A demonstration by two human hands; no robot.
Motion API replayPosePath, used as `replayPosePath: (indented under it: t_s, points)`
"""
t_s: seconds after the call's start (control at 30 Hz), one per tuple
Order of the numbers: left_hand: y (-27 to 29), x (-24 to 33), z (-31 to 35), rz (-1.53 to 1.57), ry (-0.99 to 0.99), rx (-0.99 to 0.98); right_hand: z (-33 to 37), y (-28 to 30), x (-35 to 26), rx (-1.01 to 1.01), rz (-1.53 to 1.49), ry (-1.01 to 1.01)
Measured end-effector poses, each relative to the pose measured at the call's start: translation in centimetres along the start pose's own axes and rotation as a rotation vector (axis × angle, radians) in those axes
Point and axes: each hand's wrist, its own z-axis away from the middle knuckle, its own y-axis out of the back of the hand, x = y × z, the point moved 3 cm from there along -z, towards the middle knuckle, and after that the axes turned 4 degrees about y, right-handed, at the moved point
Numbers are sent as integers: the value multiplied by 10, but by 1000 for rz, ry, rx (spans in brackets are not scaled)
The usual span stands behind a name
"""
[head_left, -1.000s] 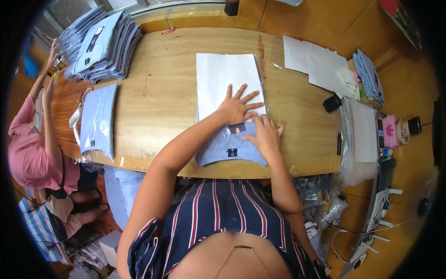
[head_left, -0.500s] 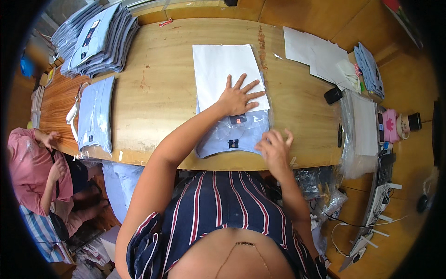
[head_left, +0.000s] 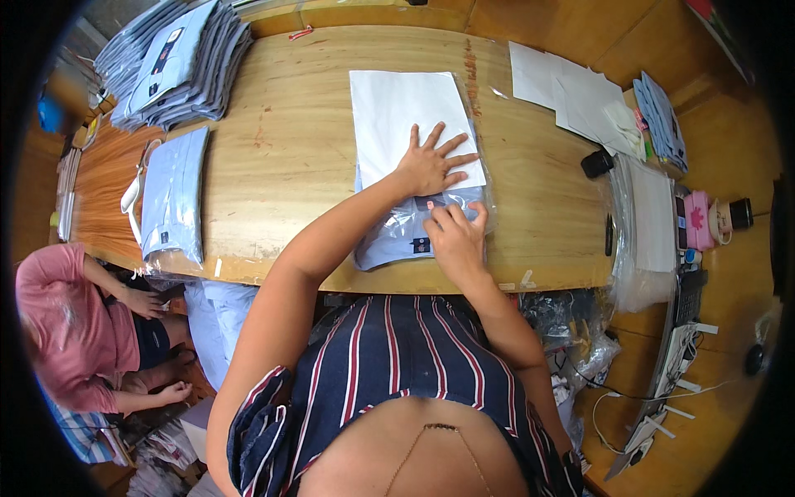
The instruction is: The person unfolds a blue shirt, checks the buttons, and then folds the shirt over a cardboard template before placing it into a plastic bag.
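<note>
A folded light blue shirt (head_left: 383,248) in clear plastic lies at the table's front, its collar end toward me, with a dark label (head_left: 421,246) on it. A white rectangular sheet (head_left: 406,108) covers its far part. My left hand (head_left: 435,164) presses flat on the sheet's near right part, fingers spread. Just nearer to me, my right hand (head_left: 455,240) rests over the shirt's right side, fingers bent and somewhat apart, tips on the plastic beside a small dark tag with a red mark (head_left: 430,204). Its palm side is hidden.
At the far left stands a tall stack of bagged blue shirts (head_left: 178,70); a single bagged shirt (head_left: 172,199) lies nearer. On the right are white sheets (head_left: 571,91), clear bags (head_left: 642,224) and a black object (head_left: 595,164). Someone in pink (head_left: 70,331) sits at left.
My right hand has moved left from the shirt's right edge onto its plastic-covered surface. My left hand stays spread on the white sheet. The seated person's arms have lowered.
</note>
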Motion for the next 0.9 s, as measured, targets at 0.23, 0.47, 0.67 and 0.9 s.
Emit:
replayPosePath:
  t_s: [0.23,0.47,0.67,0.9]
  points:
    - [-2,3,2,21,51,44,64,11,-3,11,-66,181]
    - [0,6,0,54,147,112,80,20,18,19,-215,24]
    - [10,27,2,188,321,214,89,6,55,-110,-638,-766]
    - [47,87,13,362,374,263,96,-3,102,-56,-981,-1111]
